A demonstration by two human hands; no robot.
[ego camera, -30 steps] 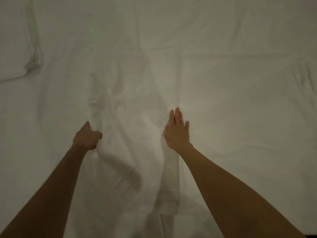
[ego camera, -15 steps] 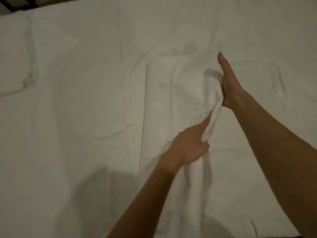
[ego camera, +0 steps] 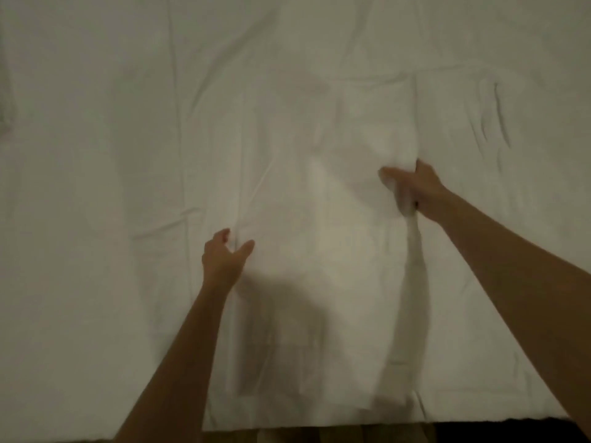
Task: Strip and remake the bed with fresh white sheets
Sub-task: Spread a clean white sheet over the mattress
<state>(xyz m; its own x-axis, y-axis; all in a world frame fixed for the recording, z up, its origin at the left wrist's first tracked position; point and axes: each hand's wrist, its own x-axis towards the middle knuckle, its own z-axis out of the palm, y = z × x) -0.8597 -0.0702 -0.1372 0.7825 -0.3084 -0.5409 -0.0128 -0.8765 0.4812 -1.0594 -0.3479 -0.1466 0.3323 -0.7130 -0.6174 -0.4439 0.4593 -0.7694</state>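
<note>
Fingers of the right hand curl round a bunched fold of the sheet, holding it just right of frame centre. Left hand, lower centre-left, has thumb and fingers spread in an open arc at a lengthwise crease; whether the tips touch the cloth cannot be told.

Change: half a second earlier the left hand pinched a fold beside the right wrist while the right palm stood edge-on. Now the left hand has let go and moved to the left, and the right has taken the bunch. The hands have thus parted across the folded panel, which suggests the panel is being opened out sideways; spreading is under way, not finished.

Sheet: white, dim-lit, filling nearly the whole frame. A narrower, brighter panel runs from upper centre to the lower edge between the two hands, lying on a wider white layer. A taut ridge drops from the right hand toward the lower edge. Fold lines cross the upper centre; short puckers mark the upper right.

Surround: near edge of the bed runs along the bottom of the frame, with a dark floor strip below at lower right. No pillows or other bedding can be made out.
</note>
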